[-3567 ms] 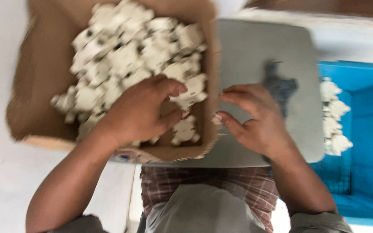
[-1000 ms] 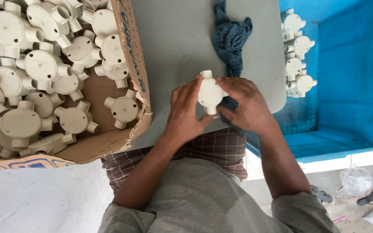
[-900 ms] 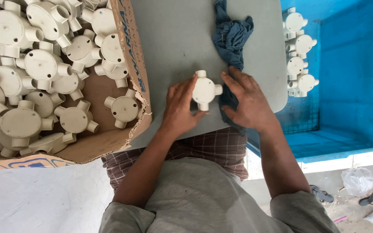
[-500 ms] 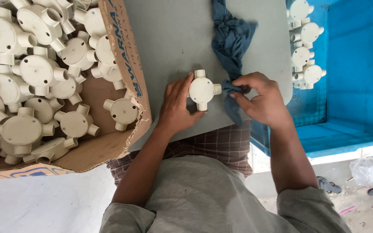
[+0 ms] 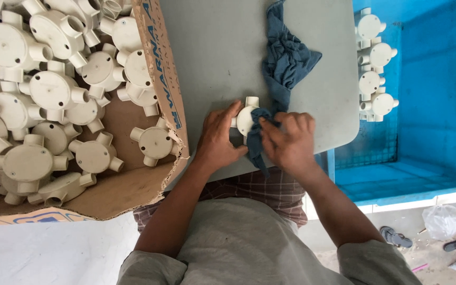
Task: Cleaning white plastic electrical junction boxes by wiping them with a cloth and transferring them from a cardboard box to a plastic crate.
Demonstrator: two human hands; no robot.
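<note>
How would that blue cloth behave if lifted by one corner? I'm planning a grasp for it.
The blue cloth is probably floppy: it lies crumpled in folds on the grey board and drapes over the white fitting under the right hand. It likely hangs limp, light, and won't roll.

Both hands (image 5: pixel 254 140) close together, fingers curled

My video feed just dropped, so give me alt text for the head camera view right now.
The left hand steadies a cream round plastic junction box on a grey board while the right hand presses a blue cloth against it. A torn cardboard box of matching fittings sits to the left, a blue plastic crate holding a few more to the right.
</note>
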